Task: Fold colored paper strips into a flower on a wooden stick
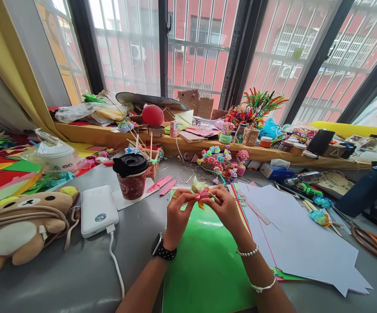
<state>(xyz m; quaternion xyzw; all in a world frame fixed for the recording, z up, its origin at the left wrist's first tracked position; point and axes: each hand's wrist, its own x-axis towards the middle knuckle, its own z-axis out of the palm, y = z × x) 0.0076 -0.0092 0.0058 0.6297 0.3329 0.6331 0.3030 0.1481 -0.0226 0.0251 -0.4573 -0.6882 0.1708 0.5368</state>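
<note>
Both my hands meet above a green paper sheet (204, 265) on the grey table (77, 269). My left hand (177, 213), with a black watch on its wrist, pinches one side of a small folded paper flower (200, 189) in yellow, pink and orange. My right hand (226, 208), wearing bead bracelets, pinches the other side. A thin stick runs from the flower toward my right fingers.
A red coffee cup with a black lid (131, 176) stands to the left, beside a white power bank (97, 211) with its cable and a plush bear (22, 226). White paper sheets (295, 234) lie on the right. The window sill (208, 148) is crowded with craft items.
</note>
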